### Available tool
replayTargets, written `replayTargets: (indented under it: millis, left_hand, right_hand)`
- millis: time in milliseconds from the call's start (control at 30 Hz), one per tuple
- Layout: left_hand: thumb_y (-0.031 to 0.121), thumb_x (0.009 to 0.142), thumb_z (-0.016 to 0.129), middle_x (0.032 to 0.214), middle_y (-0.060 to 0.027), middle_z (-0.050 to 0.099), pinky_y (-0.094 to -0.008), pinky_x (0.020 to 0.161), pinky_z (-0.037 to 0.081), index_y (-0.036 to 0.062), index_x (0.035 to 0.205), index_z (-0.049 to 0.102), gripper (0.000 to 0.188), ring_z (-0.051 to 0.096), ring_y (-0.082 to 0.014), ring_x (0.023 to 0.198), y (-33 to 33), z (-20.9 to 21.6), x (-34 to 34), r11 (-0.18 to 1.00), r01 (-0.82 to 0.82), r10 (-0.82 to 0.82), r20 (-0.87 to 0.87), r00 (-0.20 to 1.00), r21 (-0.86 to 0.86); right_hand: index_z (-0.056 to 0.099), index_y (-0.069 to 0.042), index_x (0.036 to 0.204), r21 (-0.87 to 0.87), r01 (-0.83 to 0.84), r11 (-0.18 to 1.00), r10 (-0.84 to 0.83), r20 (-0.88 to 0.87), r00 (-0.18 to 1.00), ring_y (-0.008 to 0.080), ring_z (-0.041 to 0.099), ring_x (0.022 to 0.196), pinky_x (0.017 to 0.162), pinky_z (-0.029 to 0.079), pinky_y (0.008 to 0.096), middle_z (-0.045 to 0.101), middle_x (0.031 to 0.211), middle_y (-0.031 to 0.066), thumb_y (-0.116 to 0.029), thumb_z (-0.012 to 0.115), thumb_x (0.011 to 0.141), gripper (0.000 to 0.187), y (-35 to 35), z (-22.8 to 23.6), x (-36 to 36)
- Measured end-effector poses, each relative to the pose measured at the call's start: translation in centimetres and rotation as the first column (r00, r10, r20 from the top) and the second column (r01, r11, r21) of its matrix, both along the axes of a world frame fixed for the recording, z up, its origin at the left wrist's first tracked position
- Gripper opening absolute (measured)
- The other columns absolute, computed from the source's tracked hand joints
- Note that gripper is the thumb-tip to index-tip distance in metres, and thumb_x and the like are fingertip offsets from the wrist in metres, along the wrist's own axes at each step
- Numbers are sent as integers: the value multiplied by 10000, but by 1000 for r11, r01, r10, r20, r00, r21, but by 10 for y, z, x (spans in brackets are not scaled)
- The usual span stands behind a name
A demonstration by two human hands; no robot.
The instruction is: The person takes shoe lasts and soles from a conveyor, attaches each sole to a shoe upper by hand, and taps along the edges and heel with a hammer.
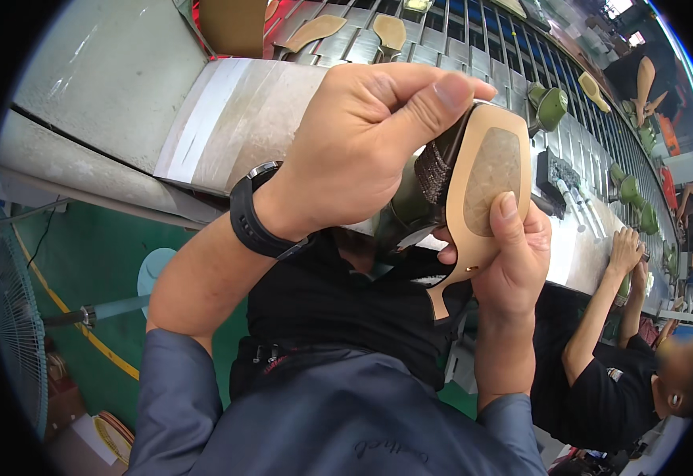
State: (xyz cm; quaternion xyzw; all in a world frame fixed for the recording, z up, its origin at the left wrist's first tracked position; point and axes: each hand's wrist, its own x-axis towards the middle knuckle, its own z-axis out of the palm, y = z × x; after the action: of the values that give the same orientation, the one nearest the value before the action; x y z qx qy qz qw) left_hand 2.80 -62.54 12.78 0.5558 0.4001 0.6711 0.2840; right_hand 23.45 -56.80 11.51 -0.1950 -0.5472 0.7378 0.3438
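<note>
A shoe (411,213) with a dark green upper and a dark textured band is raised in front of me, turned on its side. Its long tan sole (457,202) faces up and right, has a greyish translucent patch in the middle and narrows to a strip at the lower end. My right hand (518,258) grips the lower part, with the thumb pressed on the sole and the fingers wrapped behind. At the upper end my left hand (362,147) is closed, thumb and forefinger at the shoe's edge; its other fingers are curled and partly hidden.
A metal slatted conveyor (441,36) runs beyond the worktable (271,99), carrying tan soles (390,32) and green shoes (551,107). A dark block (556,174) and brushes (576,210) lie to the right. Another person (600,381) works there. A fan (17,317) stands at left.
</note>
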Motion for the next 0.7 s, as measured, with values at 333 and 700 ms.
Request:
replayTargets:
  millis: [333, 700]
  left_hand:
    - [215, 1057, 673, 1177, -138, 742, -300, 953, 579, -59, 1407, 613, 448, 706, -155, 1075, -1, -4, 17, 999, 7, -8, -28, 1000, -39]
    - [99, 1027, 634, 1072, -159, 772, -299, 881, 586, -49, 1123, 717, 195, 734, -165, 982, -31, 5, 23, 989, -116, 131, 184, 974, -90]
  right_hand:
    - [647, 96, 1229, 28, 35, 999, -34, -44, 998, 222, 764, 771, 631, 669, 333, 755, 1025, 202, -220, 599, 1086, 350, 3, -8, 1]
    - [673, 90, 1050, 161, 65, 985, -87, 135, 987, 120, 699, 653, 552, 557, 268, 740, 806, 114, -152, 653, 1051, 243, -34, 4, 1]
